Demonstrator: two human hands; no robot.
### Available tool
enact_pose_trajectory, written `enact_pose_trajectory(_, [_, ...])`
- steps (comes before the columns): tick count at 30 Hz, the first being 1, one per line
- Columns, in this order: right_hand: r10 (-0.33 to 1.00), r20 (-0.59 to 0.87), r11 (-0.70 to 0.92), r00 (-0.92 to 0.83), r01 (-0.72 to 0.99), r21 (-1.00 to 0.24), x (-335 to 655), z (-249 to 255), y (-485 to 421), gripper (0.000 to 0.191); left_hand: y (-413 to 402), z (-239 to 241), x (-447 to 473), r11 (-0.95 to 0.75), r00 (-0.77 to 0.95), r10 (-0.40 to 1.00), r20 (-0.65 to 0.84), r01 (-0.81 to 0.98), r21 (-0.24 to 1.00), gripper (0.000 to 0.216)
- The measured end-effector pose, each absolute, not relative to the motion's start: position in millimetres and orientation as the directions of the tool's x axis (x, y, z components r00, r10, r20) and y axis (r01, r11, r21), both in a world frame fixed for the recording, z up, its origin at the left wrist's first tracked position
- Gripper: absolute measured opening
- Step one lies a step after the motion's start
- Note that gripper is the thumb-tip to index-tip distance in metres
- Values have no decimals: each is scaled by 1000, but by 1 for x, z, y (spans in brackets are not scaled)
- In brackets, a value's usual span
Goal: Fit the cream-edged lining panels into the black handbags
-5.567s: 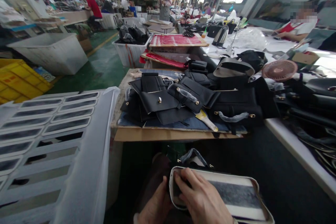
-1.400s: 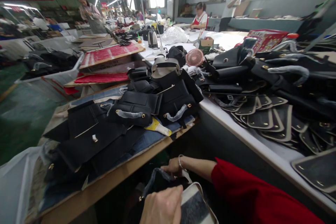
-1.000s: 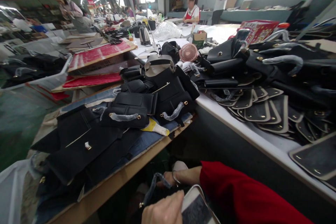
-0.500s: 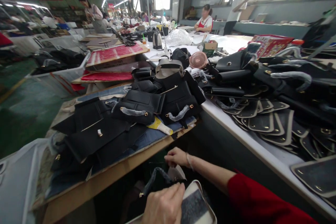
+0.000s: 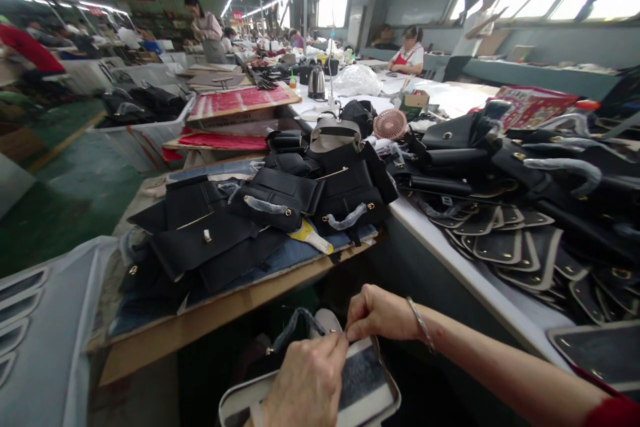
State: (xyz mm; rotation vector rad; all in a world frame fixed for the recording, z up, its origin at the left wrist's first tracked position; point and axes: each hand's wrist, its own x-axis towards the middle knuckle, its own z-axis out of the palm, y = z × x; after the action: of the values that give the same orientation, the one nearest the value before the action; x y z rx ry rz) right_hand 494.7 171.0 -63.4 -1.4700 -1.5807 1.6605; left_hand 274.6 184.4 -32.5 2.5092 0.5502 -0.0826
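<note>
Both the left hand (image 5: pixel 309 380) and the right hand (image 5: pixel 384 313) were at the far edge of a pale-rimmed bag piece (image 5: pixel 364 373), which lay low and close to the wearer, on the near side of the work table (image 5: pixel 220 327). The left hand held the piece, its back upward and its fingers bent over the dark band. The right hand was narrow, thumb and fingertips drawn together just beside the left fingertips; whether anything thin lay between them was too small to tell. A bracelet (image 5: pixel 421 325) circled the right wrist, and a red sleeve (image 5: pixel 613 411) showed farther up that arm.

Just beyond the left hand arched a plastic-wrapped handle (image 5: pixel 287 328). On the work table, black bags (image 5: pixel 270 193) lay overlapping, with a yellow-and-white strip (image 5: pixel 311 237) poking out near the front edge. To the right, pale-edged black flaps (image 5: pixel 500 243) were fanned across a white table (image 5: pixel 515 303). Behind the bags stood a pink fan (image 5: pixel 391 124) and, farther back, a metal kettle (image 5: pixel 316 83).
</note>
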Motion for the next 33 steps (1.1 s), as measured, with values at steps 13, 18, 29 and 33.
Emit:
enact_pose_trajectory(13, [814, -300, 73, -497, 601, -796, 484, -37, 161, 57, 176, -24, 271, -744, 913, 371, -169, 401, 535, 46])
enact_pose_trajectory(18, [820, -399, -30, -411, 665, -747, 472, -42, 183, 58, 207, -5, 241, -358, 748, 625, -222, 528, 770, 36])
enact_pose_trajectory(29, [761, -582, -184, -287, 765, -618, 408, -81, 210, 62, 248, -158, 168, 332, 364, 558, -746, 726, 602, 51])
enact_pose_trajectory(33, [747, -561, -71, -358, 795, -603, 404, -70, 204, 62, 235, -193, 182, 370, 424, 543, -725, 654, 660, 37])
